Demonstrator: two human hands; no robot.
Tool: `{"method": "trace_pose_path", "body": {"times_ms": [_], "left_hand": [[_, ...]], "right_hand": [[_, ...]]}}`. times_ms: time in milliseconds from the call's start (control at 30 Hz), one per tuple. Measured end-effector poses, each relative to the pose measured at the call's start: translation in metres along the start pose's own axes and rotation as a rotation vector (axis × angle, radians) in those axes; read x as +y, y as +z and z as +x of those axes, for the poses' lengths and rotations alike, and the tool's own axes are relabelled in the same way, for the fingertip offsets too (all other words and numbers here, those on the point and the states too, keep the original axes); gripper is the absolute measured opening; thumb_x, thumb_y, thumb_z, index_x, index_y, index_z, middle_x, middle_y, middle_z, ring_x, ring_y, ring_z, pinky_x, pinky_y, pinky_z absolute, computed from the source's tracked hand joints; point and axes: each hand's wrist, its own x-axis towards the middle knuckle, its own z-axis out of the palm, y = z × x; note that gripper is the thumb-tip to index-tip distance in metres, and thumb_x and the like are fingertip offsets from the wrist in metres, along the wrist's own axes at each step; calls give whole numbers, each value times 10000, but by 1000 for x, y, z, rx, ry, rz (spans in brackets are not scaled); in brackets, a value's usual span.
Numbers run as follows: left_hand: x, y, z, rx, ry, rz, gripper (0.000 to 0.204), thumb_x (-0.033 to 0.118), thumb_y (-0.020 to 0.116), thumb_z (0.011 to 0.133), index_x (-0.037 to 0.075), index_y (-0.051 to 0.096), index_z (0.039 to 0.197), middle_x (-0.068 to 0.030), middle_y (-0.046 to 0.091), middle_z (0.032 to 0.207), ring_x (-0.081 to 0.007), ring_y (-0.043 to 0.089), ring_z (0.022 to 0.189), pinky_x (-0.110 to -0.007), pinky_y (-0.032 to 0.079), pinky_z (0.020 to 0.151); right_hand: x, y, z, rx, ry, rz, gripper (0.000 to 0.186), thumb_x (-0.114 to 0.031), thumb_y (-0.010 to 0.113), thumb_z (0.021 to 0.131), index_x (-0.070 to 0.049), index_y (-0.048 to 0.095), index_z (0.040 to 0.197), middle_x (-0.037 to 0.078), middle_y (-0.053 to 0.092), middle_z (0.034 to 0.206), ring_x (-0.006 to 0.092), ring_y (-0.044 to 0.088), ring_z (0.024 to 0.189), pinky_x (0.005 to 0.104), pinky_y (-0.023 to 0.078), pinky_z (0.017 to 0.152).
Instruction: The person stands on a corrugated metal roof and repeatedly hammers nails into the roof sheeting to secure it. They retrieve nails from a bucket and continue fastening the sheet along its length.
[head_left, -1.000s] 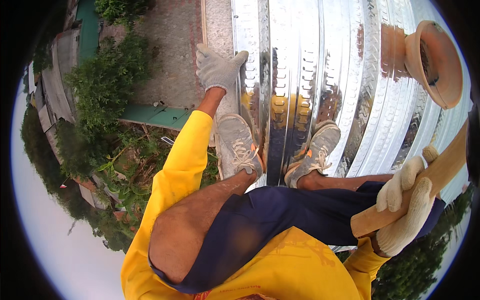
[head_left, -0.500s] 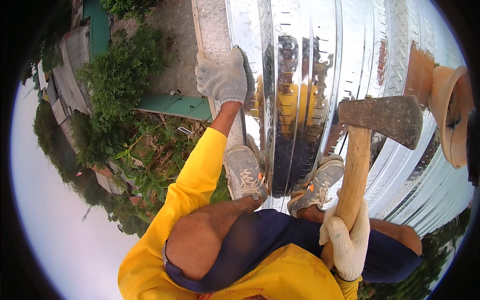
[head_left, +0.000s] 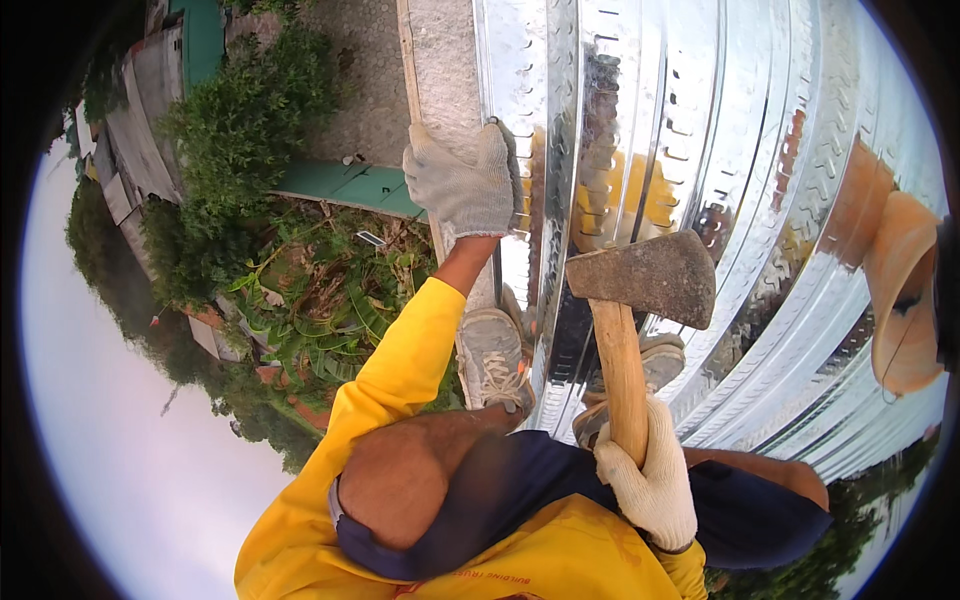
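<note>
My right hand (head_left: 652, 475), in a cream knit glove, is closed round the wooden handle of a hatchet (head_left: 625, 370). Its dull, rusty steel head is raised above the shiny ribbed metal sheets (head_left: 690, 120), apart from them as far as I can tell. My left hand (head_left: 465, 180), in a greyish glove, grips the top of a narrow concrete ledge (head_left: 445, 60). Its fingers curl over the outer side and the thumb lies by the sheet's edge. What is under the palm is hidden.
My left shoe (head_left: 493, 365) stands on the ledge, while the right shoe (head_left: 660, 360) is on the sheets, partly behind the hatchet. Beyond the ledge is a drop to trees (head_left: 235, 140) and a green roof (head_left: 345, 187). An orange-brown curved object (head_left: 900, 300) is at the right.
The hatchet has swung left and somewhat lower in view, and my right hand has shifted left with it. My left hand keeps its grip on the ledge as the view shifts slightly.
</note>
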Motion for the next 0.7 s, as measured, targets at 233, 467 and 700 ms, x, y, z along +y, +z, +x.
{"method": "trace_pose_path", "body": {"times_ms": [233, 467, 700], "left_hand": [[-8, 1, 1, -34, -15, -5, 1195, 637, 928, 926, -42, 445, 1782, -383, 617, 1615, -559, 621, 1468, -661, 464, 1282], [-83, -34, -69, -188, 108, 44, 1453, 671, 1005, 835, -99, 300, 1846, -426, 499, 1717, -588, 550, 1567, -649, 460, 1314], [-123, -60, -107, -427, -68, -131, 1487, 634, 1065, 783, -89, 274, 1814, -387, 544, 1660, -589, 563, 1540, -622, 500, 1283]], "right_hand": [[25, 40, 57, 230, -190, -102, 536, -119, 697, 1173, 24, 511, 1655, 125, 739, 1068, 193, 740, 880, 377, 625, 826], [31, 96, 164, 420, -765, -486, 793, -161, 666, 1217, -11, 287, 1896, 371, 741, 1464, 535, 770, 1282, 534, 614, 1114], [28, 133, 200, 491, -871, -609, 809, -155, 611, 1232, -145, 243, 1953, 369, 763, 1324, 546, 790, 1150, 582, 622, 1001]]}}
